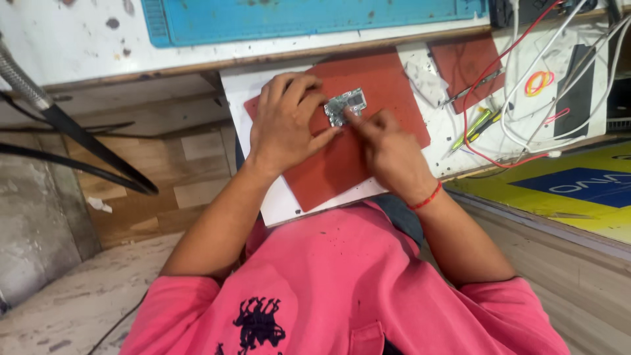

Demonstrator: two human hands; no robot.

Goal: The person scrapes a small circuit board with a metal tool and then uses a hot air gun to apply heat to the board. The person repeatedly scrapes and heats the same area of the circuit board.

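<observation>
left hand [286,125] pinches small circuit board [346,106] flat on red mat [328,164]; right hand [388,148], index finger out, presses it; work looks midway.

Head camera looks steeply down, close over the red mat [388,85].

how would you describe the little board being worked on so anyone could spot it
Find the big red-brown mat on the white pull-out board at the middle of the bench. Near its top edge, between the left hand and right hand, lies a small silvery circuit board, the only shiny metallic piece on that mat.
</observation>
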